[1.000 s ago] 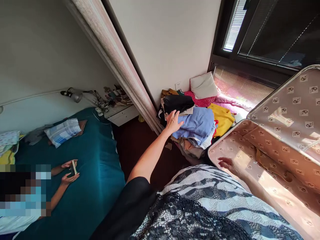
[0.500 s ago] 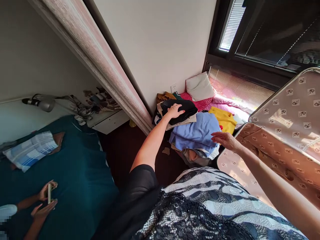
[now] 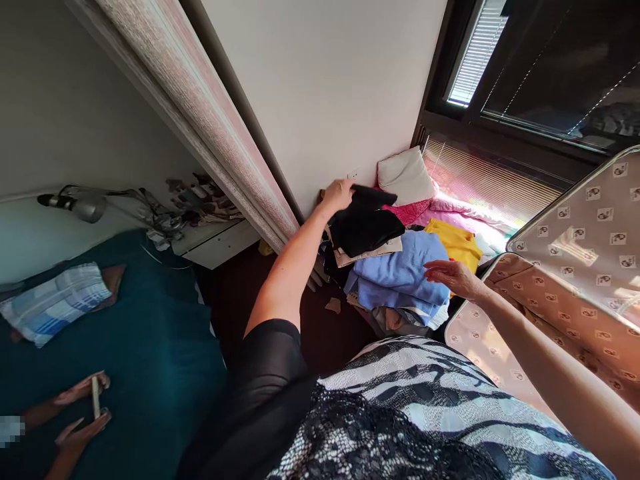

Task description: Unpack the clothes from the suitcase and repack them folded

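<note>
At the far end of a clothes pile, my left hand (image 3: 338,196) is closed on the edge of a black garment (image 3: 375,197), holding a flap of it raised. More black cloth (image 3: 367,233) lies just below, on top of folded beige clothing (image 3: 373,253); I cannot tell whether it is one piece with the raised flap. Over the pale blue garments (image 3: 395,267) hovers my right hand (image 3: 456,277), its fingers stretched out and nothing in them. Beyond it lies a yellow garment (image 3: 457,243).
A folded patterned mattress (image 3: 565,267) stands on the right. White pillow (image 3: 406,175) and pink bedding (image 3: 450,205) lie by the window. A curtain (image 3: 200,113) hangs left of the wall. Another person's hands (image 3: 83,427) hold a phone-like object above a teal bed (image 3: 160,373).
My left hand has gone from lying spread on the black garment to gripping its far left edge and lifting it. My right hand stays nearly where it was.
</note>
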### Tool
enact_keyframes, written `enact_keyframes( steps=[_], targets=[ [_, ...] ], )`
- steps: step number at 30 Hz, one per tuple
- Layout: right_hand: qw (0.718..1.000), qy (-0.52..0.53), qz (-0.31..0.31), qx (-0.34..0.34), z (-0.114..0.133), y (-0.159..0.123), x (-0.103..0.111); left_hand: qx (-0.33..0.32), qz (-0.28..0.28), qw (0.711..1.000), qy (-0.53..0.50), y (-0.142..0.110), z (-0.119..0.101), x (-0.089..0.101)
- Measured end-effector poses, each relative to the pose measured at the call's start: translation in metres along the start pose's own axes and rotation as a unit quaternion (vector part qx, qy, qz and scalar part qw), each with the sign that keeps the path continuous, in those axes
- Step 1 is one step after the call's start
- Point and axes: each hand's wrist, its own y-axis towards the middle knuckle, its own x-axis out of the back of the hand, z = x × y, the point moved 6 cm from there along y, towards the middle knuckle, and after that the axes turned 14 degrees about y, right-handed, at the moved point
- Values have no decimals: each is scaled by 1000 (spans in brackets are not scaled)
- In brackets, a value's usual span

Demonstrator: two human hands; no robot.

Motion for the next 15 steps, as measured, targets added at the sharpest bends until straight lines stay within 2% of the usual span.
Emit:
enact_keyframes(
  steps=[2, 4, 6, 7, 10, 13, 15],
  targets=[
    [999, -13, -10, 32, 18, 1, 7, -40, -48, 994, -90, 20, -2, 39],
    [996, -20, -46, 79, 40, 1, 19, -80, -73, 972, -209, 29, -12, 71],
    [985, -15, -104, 136, 64, -3, 32, -108, -55, 939, -322, 26, -31, 90],
    [978, -4, -134, 159, 74, -5, 38, -113, -32, 922, -368, 21, -43, 92],
    [963, 80, -177, 186, 94, -14, 42, -94, 56, 878, -467, -1, -85, 75],
    [957, 209, -120, 159, 95, -22, 23, -46, 137, 828, -541, -22, -128, 35],
    [950, 276, -78, 122, 87, -33, 9, -24, 189, 793, -579, -32, -159, 8]
  ],
)
